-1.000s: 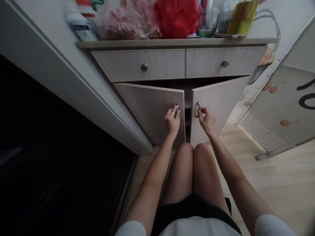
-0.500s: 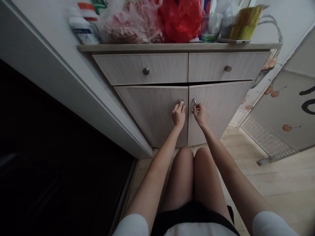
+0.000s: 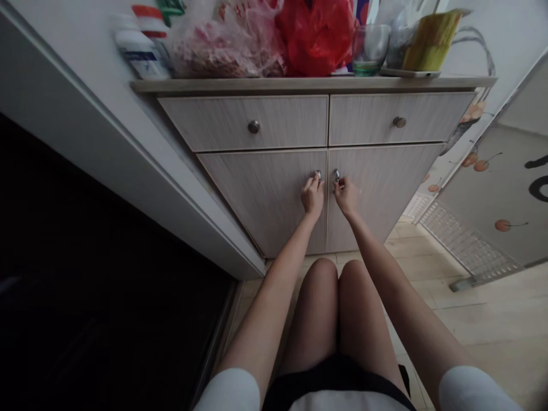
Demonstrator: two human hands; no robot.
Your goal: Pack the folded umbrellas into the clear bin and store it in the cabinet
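Observation:
My left hand grips the metal handle near the inner edge of the left cabinet door. Just across the seam, my right hand has its fingers closed on the matching handle of the right cabinet door. Both doors lie flush against the cabinet front. Above them are a left drawer and a right drawer, each closed and with a round knob.
On the cabinet top stand white bottles, plastic bags, a red bag, a glass and a yellow container. A folding screen is at the right, a dark doorway at the left. My knees are below the doors.
Both doors have moved in from slightly ajar to flush, and the dark gap under the drawers is gone. My hands moved along with the handles.

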